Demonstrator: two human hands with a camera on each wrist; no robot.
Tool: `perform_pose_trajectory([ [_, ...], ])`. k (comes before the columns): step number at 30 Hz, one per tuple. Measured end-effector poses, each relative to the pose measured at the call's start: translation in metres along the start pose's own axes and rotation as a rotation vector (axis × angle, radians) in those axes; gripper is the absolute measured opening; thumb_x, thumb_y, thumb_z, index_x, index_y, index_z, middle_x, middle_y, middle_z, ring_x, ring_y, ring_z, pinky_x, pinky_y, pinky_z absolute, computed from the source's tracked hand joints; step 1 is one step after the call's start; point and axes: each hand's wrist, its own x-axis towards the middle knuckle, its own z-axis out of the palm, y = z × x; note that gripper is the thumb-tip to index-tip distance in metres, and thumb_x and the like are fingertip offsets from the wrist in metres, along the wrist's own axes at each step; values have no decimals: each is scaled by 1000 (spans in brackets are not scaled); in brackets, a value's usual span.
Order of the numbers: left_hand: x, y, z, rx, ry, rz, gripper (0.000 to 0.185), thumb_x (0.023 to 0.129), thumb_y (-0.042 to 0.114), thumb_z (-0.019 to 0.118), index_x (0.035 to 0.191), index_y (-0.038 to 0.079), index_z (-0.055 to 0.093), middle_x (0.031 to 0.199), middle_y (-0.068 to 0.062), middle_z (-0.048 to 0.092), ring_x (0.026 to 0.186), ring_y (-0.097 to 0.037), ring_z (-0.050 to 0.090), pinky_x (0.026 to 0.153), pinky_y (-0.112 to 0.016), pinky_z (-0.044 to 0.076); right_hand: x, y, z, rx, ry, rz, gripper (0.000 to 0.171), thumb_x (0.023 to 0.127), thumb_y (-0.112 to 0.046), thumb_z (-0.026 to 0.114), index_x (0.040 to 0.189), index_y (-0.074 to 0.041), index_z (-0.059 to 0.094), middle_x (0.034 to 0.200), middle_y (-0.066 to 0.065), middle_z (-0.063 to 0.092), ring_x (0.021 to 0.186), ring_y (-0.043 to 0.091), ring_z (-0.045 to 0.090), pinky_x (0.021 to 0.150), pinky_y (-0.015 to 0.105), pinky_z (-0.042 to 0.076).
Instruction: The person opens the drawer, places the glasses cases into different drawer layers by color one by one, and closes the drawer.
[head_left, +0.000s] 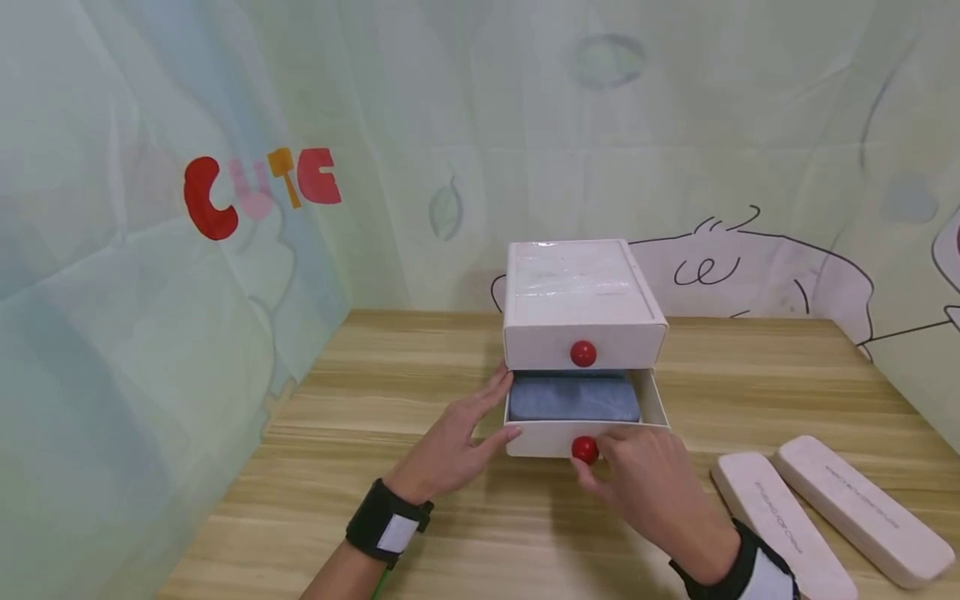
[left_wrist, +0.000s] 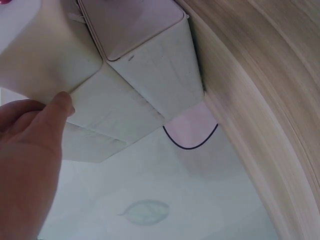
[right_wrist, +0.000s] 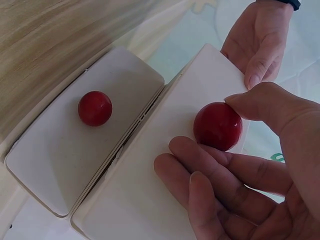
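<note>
Red knob (head_left: 584,450) pinched by the right hand (head_left: 651,483) on the half-open lower drawer (head_left: 573,436), mid-table, while the left hand (head_left: 450,446) braced its corner with straight fingers; a hard tug could have slid the light cabinet (head_left: 581,296) forward.

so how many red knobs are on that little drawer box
2. One red knob sits on the closed upper drawer front. The other red knob is on the pulled-out lower drawer, pinched by the right hand. None seem hidden.
</note>
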Motion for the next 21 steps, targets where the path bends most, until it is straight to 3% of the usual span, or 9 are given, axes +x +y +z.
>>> perform_pose_trajectory([
  [21, 2, 1, 0, 20, 42, 12, 64, 104, 37, 58, 154, 2, 38, 165, -4, 25, 152, -16, 31, 120, -41, 34, 6, 5, 6, 17, 3, 13, 40, 73, -31, 90, 57, -14, 57, 49, -7, 47, 48, 6, 35, 46, 20, 25],
])
